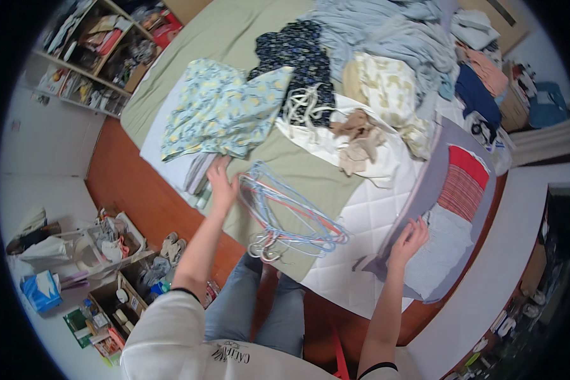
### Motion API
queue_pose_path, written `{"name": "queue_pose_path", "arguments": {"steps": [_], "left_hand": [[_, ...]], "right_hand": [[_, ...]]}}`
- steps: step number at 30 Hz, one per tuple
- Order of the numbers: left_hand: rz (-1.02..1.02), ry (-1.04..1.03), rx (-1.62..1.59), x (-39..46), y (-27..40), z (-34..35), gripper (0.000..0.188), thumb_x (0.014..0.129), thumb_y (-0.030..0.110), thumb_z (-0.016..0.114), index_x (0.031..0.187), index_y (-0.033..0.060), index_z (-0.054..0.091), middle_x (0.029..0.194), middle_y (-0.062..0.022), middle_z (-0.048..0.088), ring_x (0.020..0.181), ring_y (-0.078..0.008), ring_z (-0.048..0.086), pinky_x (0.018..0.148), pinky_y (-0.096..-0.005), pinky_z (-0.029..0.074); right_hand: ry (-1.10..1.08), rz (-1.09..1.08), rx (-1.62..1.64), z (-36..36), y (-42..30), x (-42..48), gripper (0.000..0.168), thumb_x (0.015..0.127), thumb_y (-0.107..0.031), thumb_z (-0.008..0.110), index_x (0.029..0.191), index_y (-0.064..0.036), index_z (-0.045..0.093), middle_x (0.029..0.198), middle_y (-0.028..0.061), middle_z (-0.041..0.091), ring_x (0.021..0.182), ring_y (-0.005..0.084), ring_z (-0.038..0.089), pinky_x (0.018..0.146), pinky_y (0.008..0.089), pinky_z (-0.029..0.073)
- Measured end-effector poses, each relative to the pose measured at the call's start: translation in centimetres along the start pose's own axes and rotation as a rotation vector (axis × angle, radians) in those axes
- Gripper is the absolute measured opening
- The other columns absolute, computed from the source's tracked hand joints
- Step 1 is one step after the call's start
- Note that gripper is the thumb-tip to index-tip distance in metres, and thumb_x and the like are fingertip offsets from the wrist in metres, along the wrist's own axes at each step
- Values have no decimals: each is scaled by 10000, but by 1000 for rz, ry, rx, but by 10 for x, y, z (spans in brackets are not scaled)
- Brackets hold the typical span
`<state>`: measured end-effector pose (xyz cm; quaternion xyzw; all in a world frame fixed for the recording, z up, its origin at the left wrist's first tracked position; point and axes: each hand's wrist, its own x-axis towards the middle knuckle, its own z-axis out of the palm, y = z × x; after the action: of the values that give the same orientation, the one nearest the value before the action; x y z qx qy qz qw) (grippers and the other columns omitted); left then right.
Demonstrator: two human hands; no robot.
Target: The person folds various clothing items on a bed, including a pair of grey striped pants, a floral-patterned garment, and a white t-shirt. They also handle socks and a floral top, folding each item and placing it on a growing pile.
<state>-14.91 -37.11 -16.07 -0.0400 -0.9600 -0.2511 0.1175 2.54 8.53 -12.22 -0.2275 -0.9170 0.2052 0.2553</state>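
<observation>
Near the bed's front left edge, my left hand (222, 180) rests its fingers at the side of a small stack of folded cloth (197, 175). A pale blue fabric with a lemon print (221, 109) lies just beyond that stack, partly over it. Several blue, white and red hangers (289, 213) lie in a loose bundle right of this hand. My right hand (411, 240) is over the left edge of a folded light grey garment (439, 251), fingers slightly apart; whether it touches the cloth is unclear. Above that garment sits a red striped folded textile (465, 185), both on a purple-grey cloth (479, 213).
Farther back on the bed lie a dark floral garment (292, 61), a tan cloth (358, 142), a white-and-green patterned cloth (387, 90) and a rumpled blue-grey blanket (384, 33). Filled shelves (99, 71) stand at left, with a cardboard box (123, 304) below. A white ledge (513, 228) runs along the right.
</observation>
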Motion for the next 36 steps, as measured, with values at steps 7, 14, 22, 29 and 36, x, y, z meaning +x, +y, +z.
{"name": "queue_pose_path", "arguments": {"steps": [7,14,22,29,36], "left_hand": [[-106,-13,482,90,-120,-78,538,676,127,663,1182,171,485,1295,-178,325,1217,-379,281,1011,-497,252],[-88,-238,257,106,-197,-88,394,752,117,630,1125,181,521,1212,-142,436,1041,-354,452,913,-436,386],[-205,-153,122,118,-204,-125,226,820,73,488,1043,70,517,996,-155,508,910,-336,536,758,-409,452],[228,46,-286,150,-23,-211,304,715,57,574,1017,66,550,781,-112,512,613,-256,548,563,-317,458],[419,-30,-453,146,104,-302,230,666,58,580,895,58,599,758,-92,523,571,-234,542,517,-306,448]], "right_hand": [[-316,-30,378,94,-128,-45,73,819,-73,544,841,-16,584,983,146,572,981,309,483,882,394,368],[-710,-50,515,166,-276,-66,135,822,-145,556,849,-22,603,919,157,594,907,336,514,823,409,400],[-702,-104,496,135,-360,-70,156,810,-158,577,859,-15,615,907,175,598,923,339,520,838,397,407],[-536,-61,538,103,-424,-29,396,781,-193,610,1119,-17,501,1069,184,522,999,351,476,885,428,377],[-160,-68,423,69,-482,29,620,654,-89,678,1212,-32,413,1152,143,432,1098,346,398,924,434,340]]}}
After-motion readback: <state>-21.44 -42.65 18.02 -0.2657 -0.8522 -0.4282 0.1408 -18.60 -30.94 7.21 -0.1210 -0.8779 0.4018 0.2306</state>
